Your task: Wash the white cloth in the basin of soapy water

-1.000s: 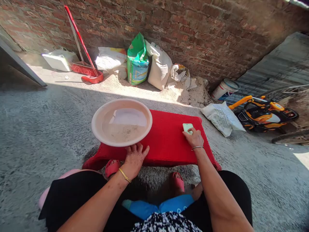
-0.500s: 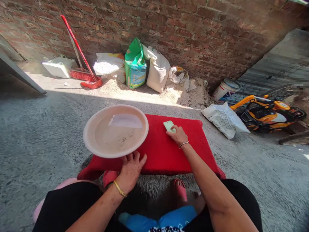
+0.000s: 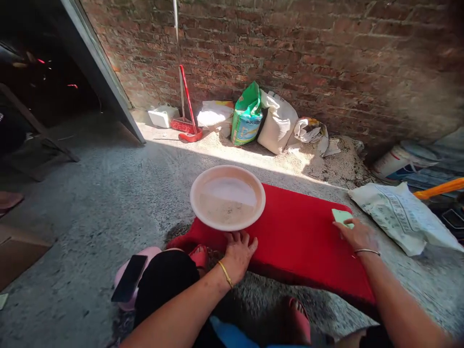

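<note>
The right hand (image 3: 357, 234) presses a green soap bar (image 3: 341, 216) onto the red mat's (image 3: 300, 237) right end, fingers curled over it. The left hand (image 3: 237, 251), fingers spread, rests flat on the mat's near edge beside the basin (image 3: 227, 197).

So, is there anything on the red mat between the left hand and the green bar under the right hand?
Nothing visible lies between them. The left hand rests on the near edge of the red mat, just below the basin. The right hand has its fingers on the green bar. Only bare mat separates them.
</note>
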A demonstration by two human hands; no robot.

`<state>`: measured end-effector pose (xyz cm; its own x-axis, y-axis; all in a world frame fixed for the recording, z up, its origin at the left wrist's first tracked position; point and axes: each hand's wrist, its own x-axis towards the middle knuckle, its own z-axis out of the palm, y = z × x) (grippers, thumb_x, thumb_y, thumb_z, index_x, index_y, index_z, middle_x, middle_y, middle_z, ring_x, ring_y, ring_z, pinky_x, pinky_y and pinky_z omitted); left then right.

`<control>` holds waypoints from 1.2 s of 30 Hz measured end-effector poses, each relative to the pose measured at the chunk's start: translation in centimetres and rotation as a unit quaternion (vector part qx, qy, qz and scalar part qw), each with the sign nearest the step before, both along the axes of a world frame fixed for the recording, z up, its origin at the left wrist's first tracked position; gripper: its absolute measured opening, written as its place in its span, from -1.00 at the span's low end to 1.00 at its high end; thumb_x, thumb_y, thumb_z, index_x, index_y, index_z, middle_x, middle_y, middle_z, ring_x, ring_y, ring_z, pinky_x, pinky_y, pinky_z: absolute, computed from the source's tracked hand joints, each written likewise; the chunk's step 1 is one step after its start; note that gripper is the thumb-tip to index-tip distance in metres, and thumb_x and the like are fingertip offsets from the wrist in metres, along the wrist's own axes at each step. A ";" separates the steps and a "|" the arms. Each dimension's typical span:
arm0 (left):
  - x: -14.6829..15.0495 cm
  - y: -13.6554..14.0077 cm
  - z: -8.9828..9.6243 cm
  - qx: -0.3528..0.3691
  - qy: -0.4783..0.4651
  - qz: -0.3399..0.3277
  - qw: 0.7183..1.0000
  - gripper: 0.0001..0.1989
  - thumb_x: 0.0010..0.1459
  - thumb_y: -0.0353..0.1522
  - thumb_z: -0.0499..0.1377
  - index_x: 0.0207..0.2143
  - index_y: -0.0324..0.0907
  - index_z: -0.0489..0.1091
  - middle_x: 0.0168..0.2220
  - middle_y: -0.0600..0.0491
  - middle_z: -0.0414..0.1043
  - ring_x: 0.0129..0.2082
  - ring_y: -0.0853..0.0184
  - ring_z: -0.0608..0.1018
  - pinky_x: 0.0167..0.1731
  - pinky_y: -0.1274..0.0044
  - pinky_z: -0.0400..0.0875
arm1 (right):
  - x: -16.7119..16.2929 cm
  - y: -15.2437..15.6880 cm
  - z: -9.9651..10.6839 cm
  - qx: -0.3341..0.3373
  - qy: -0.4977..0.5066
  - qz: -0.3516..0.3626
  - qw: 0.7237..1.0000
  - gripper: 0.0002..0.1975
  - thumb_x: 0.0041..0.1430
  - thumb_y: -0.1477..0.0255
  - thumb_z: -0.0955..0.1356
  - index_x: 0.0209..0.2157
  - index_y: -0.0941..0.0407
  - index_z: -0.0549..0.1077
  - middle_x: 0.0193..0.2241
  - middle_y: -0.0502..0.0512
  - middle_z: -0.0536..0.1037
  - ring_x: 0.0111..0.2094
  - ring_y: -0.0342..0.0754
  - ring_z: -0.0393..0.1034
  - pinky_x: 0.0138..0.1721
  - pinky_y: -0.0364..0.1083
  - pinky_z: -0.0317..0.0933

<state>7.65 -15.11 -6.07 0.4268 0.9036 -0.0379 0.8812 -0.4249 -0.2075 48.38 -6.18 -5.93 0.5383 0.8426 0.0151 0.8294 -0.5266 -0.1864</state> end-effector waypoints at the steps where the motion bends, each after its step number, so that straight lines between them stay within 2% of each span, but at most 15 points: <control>1: 0.0 0.0 0.0 -0.002 -0.003 0.000 1.000 -0.48 0.25 -0.50 -0.05 0.20 0.06 0.24 0.05 -0.24 0.30 -0.01 -0.09 0.42 -0.16 -0.02 0.31 | -2.4 0.8 0.6 -0.011 0.013 0.012 1.000 -0.47 0.08 -0.01 0.28 -0.10 0.11 0.46 -0.19 0.38 0.45 -0.14 0.23 0.40 -0.19 0.09 0.24; 3: -0.1 0.0 0.0 -0.006 -0.009 0.001 1.000 -0.49 0.24 -0.49 -0.03 0.20 0.07 0.25 0.05 -0.23 0.31 -0.01 -0.06 0.42 -0.14 0.00 0.31 | -7.5 2.6 1.9 -0.027 0.040 0.042 0.998 -0.48 0.11 0.04 0.29 -0.03 0.10 0.43 -0.13 0.36 0.41 -0.11 0.19 0.38 -0.18 0.04 0.23; 6: -0.1 0.1 0.0 -0.013 -0.009 0.003 1.000 -0.51 0.24 -0.46 0.00 0.18 0.09 0.27 0.03 -0.20 0.33 -0.03 -0.05 0.43 -0.14 0.01 0.31 | -14.9 5.4 3.6 -0.012 0.070 0.104 0.992 -0.54 0.14 0.10 0.31 -0.01 0.08 0.41 -0.08 0.29 0.36 -0.13 0.12 0.38 -0.16 0.01 0.22; 9: -0.3 0.2 0.1 -0.009 -0.008 -0.003 1.000 -0.52 0.23 -0.44 0.03 0.17 0.07 0.28 0.02 -0.20 0.35 -0.04 -0.05 0.44 -0.13 0.02 0.30 | -20.7 8.1 4.1 -0.008 0.089 0.163 0.983 -0.58 0.17 0.13 0.30 -0.02 0.06 0.41 -0.06 0.22 0.35 -0.12 0.08 0.36 -0.12 -0.01 0.22; 13: -0.4 0.1 0.5 0.007 0.005 -0.023 1.000 -0.50 0.20 -0.45 0.05 0.18 0.03 0.27 0.00 -0.23 0.35 -0.07 -0.03 0.45 -0.15 0.08 0.32 | -24.9 10.9 3.6 -0.017 0.074 0.219 0.973 -0.58 0.23 0.09 0.24 0.00 0.02 0.39 -0.05 0.19 0.34 -0.11 0.06 0.34 -0.13 -0.01 0.24; 16: -0.4 0.1 0.9 0.008 0.032 -0.032 0.999 -0.49 0.19 -0.47 0.05 0.19 0.04 0.26 -0.01 -0.24 0.35 -0.09 -0.03 0.46 -0.18 0.13 0.33 | -25.2 12.0 2.9 -0.020 0.052 0.248 0.967 -0.58 0.25 0.08 0.22 0.02 -0.02 0.38 -0.04 0.20 0.33 -0.10 0.06 0.35 -0.14 -0.02 0.25; 18: -0.3 0.2 1.0 0.005 0.049 -0.030 0.998 -0.49 0.19 -0.48 0.04 0.18 0.04 0.26 -0.02 -0.23 0.35 -0.11 -0.02 0.46 -0.21 0.15 0.34 | -23.7 12.2 2.4 -0.027 0.042 0.248 0.967 -0.58 0.21 0.07 0.26 0.03 -0.04 0.38 -0.04 0.20 0.33 -0.10 0.06 0.35 -0.14 -0.02 0.25; 21: 0.0 0.4 1.1 -0.004 0.062 -0.025 0.998 -0.47 0.18 -0.52 0.04 0.17 0.05 0.27 -0.03 -0.22 0.36 -0.13 0.01 0.47 -0.24 0.18 0.36 | -18.7 11.8 1.9 -0.041 0.028 0.209 0.977 -0.56 0.18 0.08 0.29 0.04 -0.05 0.37 -0.04 0.20 0.32 -0.11 0.07 0.36 -0.14 -0.01 0.26; 26: 0.1 0.7 0.7 -0.025 0.067 -0.019 0.997 -0.43 0.15 -0.56 0.02 0.17 0.08 0.27 -0.01 -0.22 0.34 -0.12 0.01 0.45 -0.22 0.18 0.34 | -5.8 9.5 1.4 -0.043 0.033 0.047 0.997 -0.51 0.17 0.05 0.26 0.04 0.01 0.38 -0.04 0.27 0.34 -0.07 0.13 0.34 -0.11 0.07 0.23; 30: -0.1 0.8 1.0 -0.032 0.051 -0.009 0.998 -0.45 0.17 -0.53 0.01 0.18 0.08 0.27 0.00 -0.21 0.33 -0.09 0.00 0.43 -0.17 0.14 0.31 | 3.4 6.4 1.6 -0.039 0.023 -0.086 0.995 -0.50 0.09 0.11 0.31 -0.01 0.09 0.44 -0.04 0.41 0.36 -0.07 0.25 0.32 -0.12 0.18 0.20; 33: -0.2 0.7 1.5 -0.027 0.028 -0.011 0.999 -0.49 0.19 -0.48 0.06 0.17 0.04 0.28 0.01 -0.22 0.32 -0.05 -0.01 0.41 -0.12 0.12 0.29 | 6.9 3.7 1.7 -0.042 0.019 -0.149 0.988 -0.51 0.04 0.12 0.33 -0.06 0.11 0.47 -0.06 0.47 0.38 -0.06 0.31 0.33 -0.14 0.21 0.21; 36: -0.5 0.6 1.3 -0.025 0.022 -0.017 0.999 -0.46 0.14 -0.36 0.19 0.19 0.02 0.26 0.05 -0.24 0.30 0.02 -0.07 0.38 -0.06 0.10 0.26 | 6.9 0.9 1.8 -0.021 0.045 -0.102 0.994 -0.49 0.05 0.07 0.30 -0.08 0.13 0.47 -0.16 0.41 0.44 -0.04 0.29 0.33 -0.14 0.14 0.23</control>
<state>7.14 -14.52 -4.80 0.4546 0.8849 -0.1013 0.8565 -0.4655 -0.2230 55.26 -5.23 -4.18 0.6960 0.7143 -0.0729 0.6853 -0.6912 -0.2293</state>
